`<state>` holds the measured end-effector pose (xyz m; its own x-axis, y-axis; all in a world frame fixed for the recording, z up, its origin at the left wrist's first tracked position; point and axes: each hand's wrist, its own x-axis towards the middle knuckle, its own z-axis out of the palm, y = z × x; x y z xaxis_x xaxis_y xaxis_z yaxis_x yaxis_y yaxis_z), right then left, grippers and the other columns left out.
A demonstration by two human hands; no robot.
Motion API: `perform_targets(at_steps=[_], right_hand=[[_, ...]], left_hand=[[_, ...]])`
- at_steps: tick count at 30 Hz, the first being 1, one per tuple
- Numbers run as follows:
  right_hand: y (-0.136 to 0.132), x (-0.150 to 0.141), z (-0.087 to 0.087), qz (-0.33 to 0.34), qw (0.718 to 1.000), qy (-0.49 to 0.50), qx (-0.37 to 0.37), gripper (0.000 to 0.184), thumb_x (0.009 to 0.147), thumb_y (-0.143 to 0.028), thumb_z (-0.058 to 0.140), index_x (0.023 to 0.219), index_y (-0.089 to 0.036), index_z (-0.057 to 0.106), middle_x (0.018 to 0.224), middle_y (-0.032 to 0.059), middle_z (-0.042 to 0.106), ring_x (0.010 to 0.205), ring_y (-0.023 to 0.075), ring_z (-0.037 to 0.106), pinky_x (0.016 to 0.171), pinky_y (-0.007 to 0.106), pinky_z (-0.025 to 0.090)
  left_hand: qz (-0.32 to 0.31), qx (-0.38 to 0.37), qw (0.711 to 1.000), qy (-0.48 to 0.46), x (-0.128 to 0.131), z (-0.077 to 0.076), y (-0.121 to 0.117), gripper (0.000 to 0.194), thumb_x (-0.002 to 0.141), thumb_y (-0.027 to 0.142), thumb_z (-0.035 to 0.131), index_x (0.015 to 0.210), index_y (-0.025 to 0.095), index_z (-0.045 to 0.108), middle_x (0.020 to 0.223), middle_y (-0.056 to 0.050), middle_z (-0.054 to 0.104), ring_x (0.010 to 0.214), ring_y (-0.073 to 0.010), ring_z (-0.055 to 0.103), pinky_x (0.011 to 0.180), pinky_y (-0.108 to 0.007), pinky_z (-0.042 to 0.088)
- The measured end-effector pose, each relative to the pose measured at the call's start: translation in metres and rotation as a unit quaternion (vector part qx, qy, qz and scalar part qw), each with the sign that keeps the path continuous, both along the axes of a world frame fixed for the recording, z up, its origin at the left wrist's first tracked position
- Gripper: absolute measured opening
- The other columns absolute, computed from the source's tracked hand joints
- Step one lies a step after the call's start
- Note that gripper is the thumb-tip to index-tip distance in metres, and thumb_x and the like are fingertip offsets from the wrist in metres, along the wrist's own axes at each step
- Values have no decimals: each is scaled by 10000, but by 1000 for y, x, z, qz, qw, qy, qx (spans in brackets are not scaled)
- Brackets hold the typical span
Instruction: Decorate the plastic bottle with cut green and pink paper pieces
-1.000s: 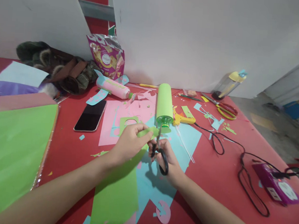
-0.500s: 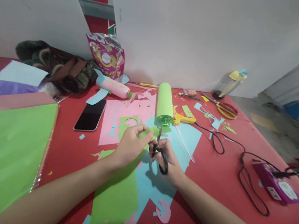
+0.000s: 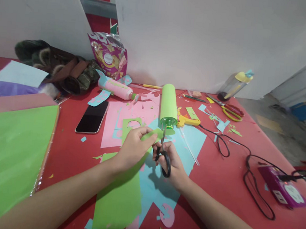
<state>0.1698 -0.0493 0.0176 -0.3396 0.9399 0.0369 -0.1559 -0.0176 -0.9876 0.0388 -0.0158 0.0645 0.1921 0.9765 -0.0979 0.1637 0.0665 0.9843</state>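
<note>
Between the thumb and fingers of my left hand (image 3: 137, 146) is a small piece of green paper (image 3: 155, 134). My right hand (image 3: 173, 162) has its fingers through the black handles of a pair of scissors (image 3: 167, 163), blades pointing away from me at the paper's right edge. Just beyond the blades lies a bottle wrapped in green paper (image 3: 169, 101), its clear green neck toward me. Below my hands are a green sheet (image 3: 118, 200) and a light blue sheet (image 3: 155, 188). A green scrap with a round hole (image 3: 127, 125) lies beyond my left hand.
A yellow glue gun (image 3: 188, 120) with a black cord lies right of the bottle, near a purple power box (image 3: 282, 188). Leftward are a phone (image 3: 92, 118), a pink paper-covered bottle (image 3: 115, 89) and a snack bag (image 3: 108, 56). Paper scraps litter the red table (image 3: 215, 197).
The scissors' handles have drawn slightly closer together in my right hand. My left hand keeps its hold on the green paper, and the things on the table stay in place.
</note>
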Motion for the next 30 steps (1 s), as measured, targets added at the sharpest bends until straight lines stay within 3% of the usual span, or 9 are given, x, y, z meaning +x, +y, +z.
perform_targets(at_steps=[15, 22, 30], right_hand=[[0, 1, 3, -3, 1000, -30, -8, 393, 725, -572, 491, 788, -238, 293, 693, -29, 418, 584, 110, 362, 548, 259, 318], [-1, 0, 4, -4, 999, -32, -17, 410, 707, -586, 500, 786, -236, 302, 688, -32, 426, 578, 106, 375, 539, 256, 319], [-1, 0, 3, -6, 999, -30, -24, 412, 703, -583, 508, 778, -233, 304, 668, -38, 426, 555, 96, 364, 516, 250, 309]], left_hand=[[-27, 59, 995, 72, -10, 5, 7, 199, 736, 216, 480, 551, 172, 540, 602, 12, 603, 632, -127, 568, 655, -252, 436], [-34, 87, 988, 120, -13, 8, 9, 222, 728, 214, 475, 520, 174, 544, 561, 7, 596, 605, -130, 525, 632, -247, 404], [-46, 65, 990, 120, -15, 12, 11, 192, 715, 208, 480, 541, 168, 549, 560, 11, 595, 517, -105, 504, 505, -207, 383]])
